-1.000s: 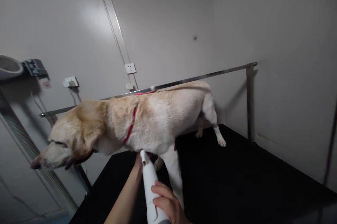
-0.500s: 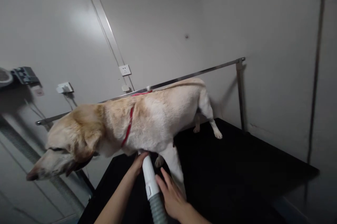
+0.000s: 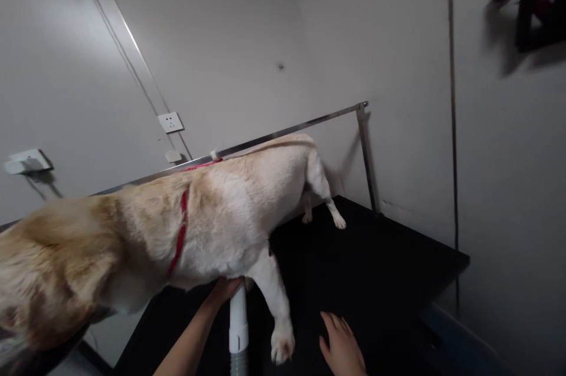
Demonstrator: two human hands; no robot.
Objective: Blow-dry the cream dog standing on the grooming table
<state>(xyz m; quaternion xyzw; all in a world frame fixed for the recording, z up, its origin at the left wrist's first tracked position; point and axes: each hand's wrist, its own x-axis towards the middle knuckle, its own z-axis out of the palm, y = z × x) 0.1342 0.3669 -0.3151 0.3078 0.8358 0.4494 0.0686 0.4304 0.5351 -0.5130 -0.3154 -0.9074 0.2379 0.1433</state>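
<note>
A large cream-and-white dog (image 3: 221,217) with a red strap (image 3: 180,240) round its chest stands on a black table (image 3: 389,258). Under the chest, my left hand (image 3: 227,290) grips the upper end of a white dryer nozzle (image 3: 239,320), its fingers partly hidden. The nozzle points up at the dog's underside, and a grey ribbed hose (image 3: 239,363) runs down from it. Over the tabletop, right of the dog's front paw (image 3: 282,342), my right hand (image 3: 342,349) is open, fingers apart, touching nothing that I can see.
A metal rail (image 3: 305,124) runs behind the dog, with a post (image 3: 368,164) at its right end. Wall sockets (image 3: 171,122) and a plugged-in adapter (image 3: 29,161) are on the grey wall. Dark equipment (image 3: 537,5) hangs at the upper right.
My right hand has left the side of the nozzle and moved right. The dog's front paw now shows on the table. The view has turned right.
</note>
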